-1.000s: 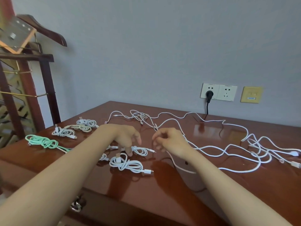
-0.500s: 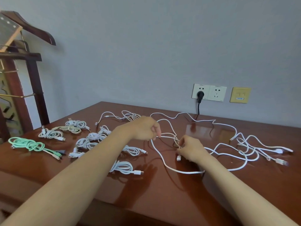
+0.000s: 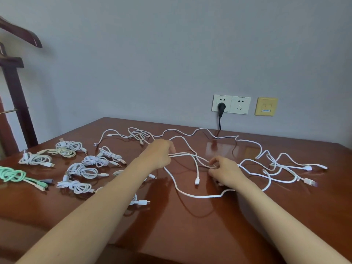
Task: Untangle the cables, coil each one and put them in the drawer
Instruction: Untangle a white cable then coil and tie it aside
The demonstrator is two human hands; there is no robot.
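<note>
Centre frame: left hand (image 3: 161, 155) and right hand (image 3: 226, 173) each pinch a white cable (image 3: 187, 154) in curled fingers (image 3: 172, 149), drawing its strands taut between them, evidently to form a coil. The finished coils (image 3: 85, 168) lie at left on the counter (image 3: 190, 235), the loose tangle (image 3: 276, 166) at right. The drawer is not in view.

The left forearm (image 3: 106, 202) covers most of two coiled white cables (image 3: 136, 200), leaving one's plug end (image 3: 142, 202) and the other's sliver (image 3: 117, 172). The mint-green cable (image 3: 11, 174) and wooden rack (image 3: 17, 96) run off the left edge. The black cord (image 3: 220, 121) drops behind the far edge of the table (image 3: 190, 235). The label on the yellow wall plate (image 3: 266, 106) is unreadably small.
</note>
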